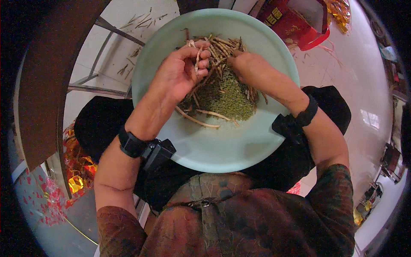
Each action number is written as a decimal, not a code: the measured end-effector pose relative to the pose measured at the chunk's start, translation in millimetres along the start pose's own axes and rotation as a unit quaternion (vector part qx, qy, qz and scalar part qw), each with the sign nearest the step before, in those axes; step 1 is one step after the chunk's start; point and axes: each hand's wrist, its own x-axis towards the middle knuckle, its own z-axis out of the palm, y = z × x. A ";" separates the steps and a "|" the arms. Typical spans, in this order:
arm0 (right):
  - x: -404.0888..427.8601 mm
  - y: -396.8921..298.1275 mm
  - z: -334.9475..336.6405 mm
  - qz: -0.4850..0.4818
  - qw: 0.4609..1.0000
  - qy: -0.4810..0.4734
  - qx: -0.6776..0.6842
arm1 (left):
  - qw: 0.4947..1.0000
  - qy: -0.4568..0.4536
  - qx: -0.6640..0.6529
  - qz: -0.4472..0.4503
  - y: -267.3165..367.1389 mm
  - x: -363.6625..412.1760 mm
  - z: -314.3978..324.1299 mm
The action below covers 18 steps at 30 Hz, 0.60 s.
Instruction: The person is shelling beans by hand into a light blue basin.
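A large pale green basin (pixel 212 154) rests on my lap. In it lie a heap of small green beans, likely mung beans (pixel 232 99), and many dry brown bean pods (pixel 221 46) piled mostly at the far side. My left hand (pixel 189 64) is over the left of the pile, its fingers curled around pale, split pod shells (pixel 197 61). My right hand (pixel 245 66) reaches into the pods on the right, fingertips among them; whether it grips one is hidden. Two long pale pods (pixel 200 120) lie on the near edge of the beans.
A red bag (pixel 297 25) stands on the floor at the upper right. Scattered dry pod bits (pixel 144 22) lie on the tiles at the upper left, near a metal frame (pixel 118 30). A brown board (pixel 41 86) is at the left, with shiny foil (pixel 77 183) below it.
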 end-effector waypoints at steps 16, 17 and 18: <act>-14.1 -7.3 -58.3 0.052 0.900 0.015 0.433 | 0.984 0.055 0.167 0.030 -6.7 -3.6 19.1; -15.8 -10.4 -61.1 0.053 0.891 0.012 0.450 | 0.983 0.054 0.171 0.029 -7.2 -3.3 20.2; -16.8 -12.2 -62.0 0.054 0.882 0.008 0.467 | 0.979 0.046 0.194 0.033 -8.3 -3.4 20.9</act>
